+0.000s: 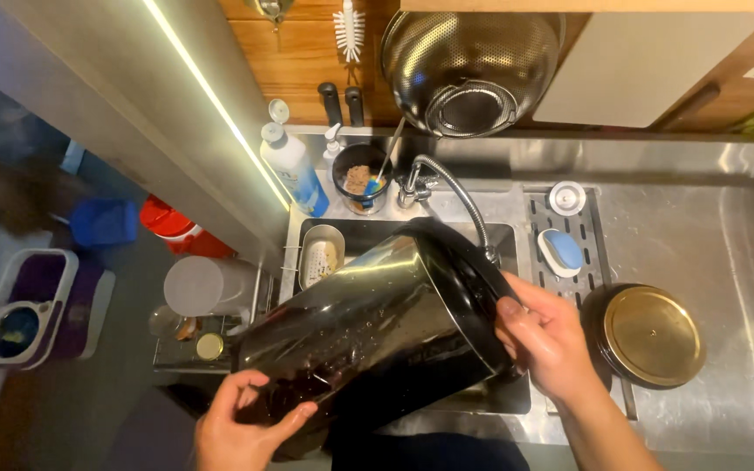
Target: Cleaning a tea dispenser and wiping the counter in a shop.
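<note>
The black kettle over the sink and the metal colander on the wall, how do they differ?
The black kettle is glossy, solid-walled and dark; the metal colander is silvery and perforated. The kettle is tipped on its side over the sink, held by the left hand at its base and the right hand at its rim; the colander hangs untouched. Both are shiny, rounded vessels.

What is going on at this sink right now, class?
A person is tilting a big shiny black jug on its side over the sink. The left hand supports its base and the right hand holds its rim. A round gold lid lies on the steel counter to the right.
</note>
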